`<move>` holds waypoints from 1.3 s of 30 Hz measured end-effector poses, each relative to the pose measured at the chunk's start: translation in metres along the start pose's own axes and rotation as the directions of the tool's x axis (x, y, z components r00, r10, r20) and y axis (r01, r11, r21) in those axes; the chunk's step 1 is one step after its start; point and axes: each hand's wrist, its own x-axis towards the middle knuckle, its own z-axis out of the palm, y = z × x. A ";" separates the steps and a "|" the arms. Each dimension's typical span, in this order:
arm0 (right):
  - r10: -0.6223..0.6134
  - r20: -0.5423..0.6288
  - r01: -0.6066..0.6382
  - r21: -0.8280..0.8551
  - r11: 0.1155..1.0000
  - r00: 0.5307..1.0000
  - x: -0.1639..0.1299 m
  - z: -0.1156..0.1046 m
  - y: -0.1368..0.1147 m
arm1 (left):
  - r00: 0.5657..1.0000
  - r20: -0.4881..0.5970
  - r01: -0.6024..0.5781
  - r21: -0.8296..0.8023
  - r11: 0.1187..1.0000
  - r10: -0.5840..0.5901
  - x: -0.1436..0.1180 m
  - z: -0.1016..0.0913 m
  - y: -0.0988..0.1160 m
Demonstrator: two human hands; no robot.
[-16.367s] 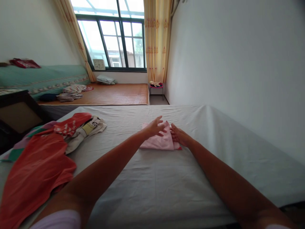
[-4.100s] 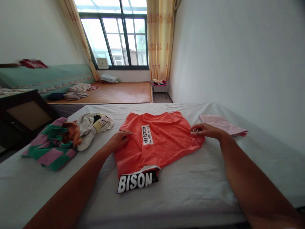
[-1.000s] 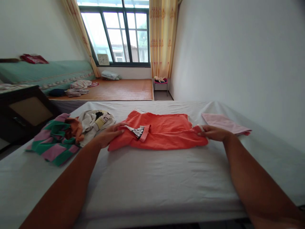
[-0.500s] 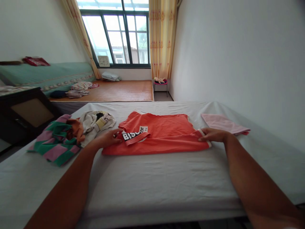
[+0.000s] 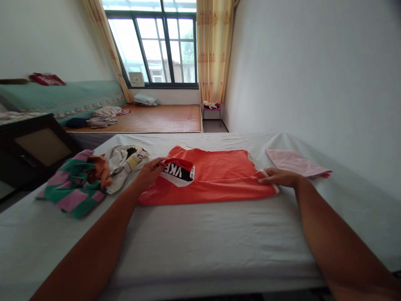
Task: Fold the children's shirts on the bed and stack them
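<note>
Orange T-shirt (image 5: 216, 177), folded flat mid-bed on the white sheet (image 5: 200, 238), black-and-white patch reading "VKF". Left hand (image 5: 149, 170) pinching its lifted left corner; right hand (image 5: 277, 177) pressed flat on its right edge. Folded pink cloth (image 5: 297, 163) just right; clothes heap (image 5: 94, 175) left.

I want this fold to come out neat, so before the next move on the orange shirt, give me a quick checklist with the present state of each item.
1. Left hand has a pinch on the lifted flap of the orange shirt: ok.
2. Right hand rests flat on the shirt's right edge: ok.
3. Shirt body lies smooth on the bed sheet: ok, minor creases.
4. Pile of unfolded clothes apart from the shirt: not ok, it reaches the left hand.
5. Folded pink garment lies apart from the shirt: ok.
6. Layers underneath aligned: cannot tell.
</note>
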 end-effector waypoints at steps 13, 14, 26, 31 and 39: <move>-0.033 -0.131 0.026 -0.050 0.998 0.991 0.001 0.001 -0.005 | 0.982 0.181 0.027 0.114 0.993 -0.048 -0.006 -0.027 -0.025; -0.042 -0.195 0.025 -0.088 0.996 0.980 0.002 0.001 -0.004 | 0.980 0.194 0.011 0.137 0.991 -0.037 -0.006 -0.025 -0.024; -0.241 -0.720 -0.224 -0.486 0.845 0.651 0.021 0.006 -0.020 | 0.986 0.142 -0.132 0.388 0.912 0.083 -0.008 0.000 -0.021; -0.535 -0.400 0.240 -0.589 0.772 0.744 0.054 0.075 -0.106 | 0.995 0.049 -0.096 0.424 0.901 0.084 -0.007 -0.001 -0.025; -0.566 -0.104 0.452 -0.493 0.744 0.818 0.152 0.161 -0.142 | 0.987 0.015 -0.148 0.431 0.890 0.157 -0.013 -0.002 -0.025</move>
